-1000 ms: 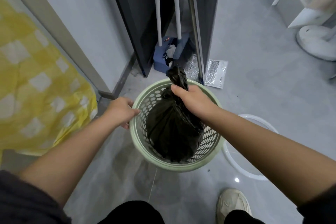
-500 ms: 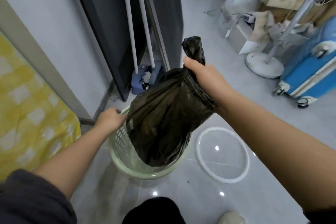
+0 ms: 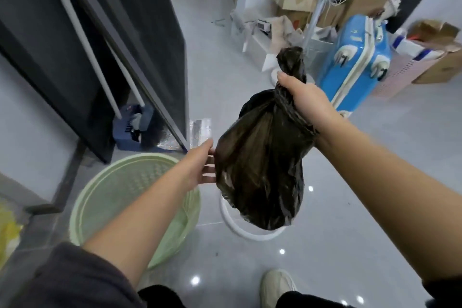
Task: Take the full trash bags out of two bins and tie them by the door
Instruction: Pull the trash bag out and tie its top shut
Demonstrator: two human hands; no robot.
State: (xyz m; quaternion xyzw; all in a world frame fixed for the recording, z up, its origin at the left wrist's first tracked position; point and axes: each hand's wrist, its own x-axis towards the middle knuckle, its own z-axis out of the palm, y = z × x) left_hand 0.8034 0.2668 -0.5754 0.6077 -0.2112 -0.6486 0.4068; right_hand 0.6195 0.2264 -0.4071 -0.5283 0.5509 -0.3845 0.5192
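A full black trash bag point(image 3: 260, 165) hangs in the air over the grey floor, clear of the bin. My right hand point(image 3: 305, 100) grips its gathered neck, and the bag's top sticks up above my fist. My left hand point(image 3: 200, 165) reaches toward the bag's left side with its fingers straight, their tips at or just behind the bag. The pale green perforated bin point(image 3: 120, 197) stands on the floor at the lower left with no bag in it.
A white ring point(image 3: 240, 230) lies on the floor under the bag. A dark door panel point(image 3: 140, 40) and a blue dustpan point(image 3: 132, 127) with white poles are at the left. A blue suitcase point(image 3: 355, 62), a fan and cardboard boxes crowd the back right.
My right hand has lifted the bag out of the bin and carried it to the right. My left hand has let go of the bin's rim and reached to the bag.
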